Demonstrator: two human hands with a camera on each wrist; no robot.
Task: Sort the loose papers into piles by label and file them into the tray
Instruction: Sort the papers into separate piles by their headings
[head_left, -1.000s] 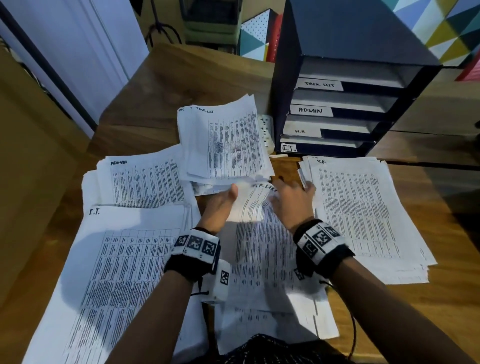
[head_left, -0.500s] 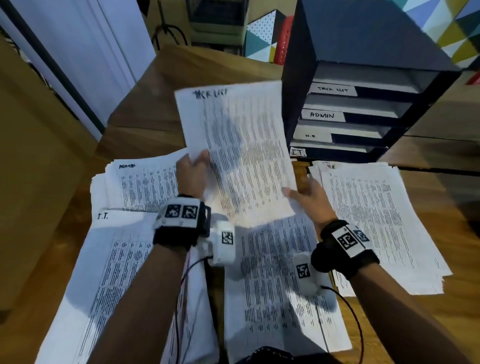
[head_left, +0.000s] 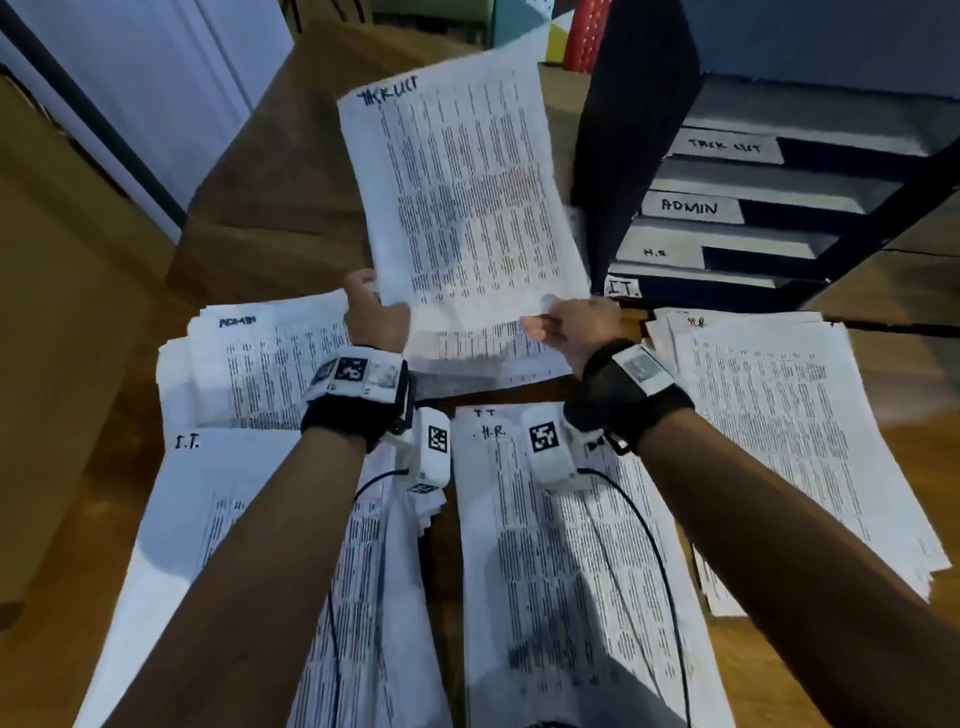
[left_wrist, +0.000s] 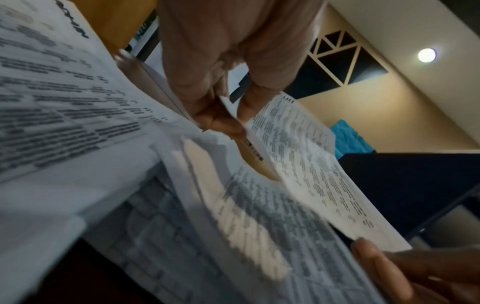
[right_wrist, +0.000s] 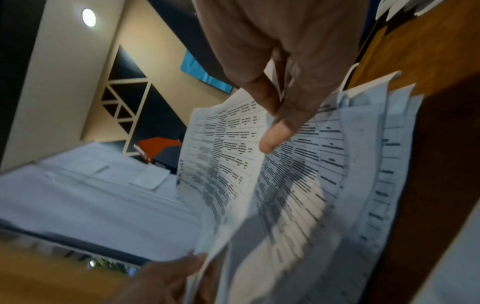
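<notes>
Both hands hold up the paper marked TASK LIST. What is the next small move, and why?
Probably carry the sheet right to the top slot of the tray. That slot's label reads like the sheet's heading, and the left hand and right hand already grip its lower edge.

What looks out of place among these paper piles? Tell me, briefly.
The front centre pile mixes labels: a sheet marked H.R lies on one marked I.T., though the H.R pile sits to the right and an I.T. pile to the left. The sorted piles are also fanned and askew.
</notes>
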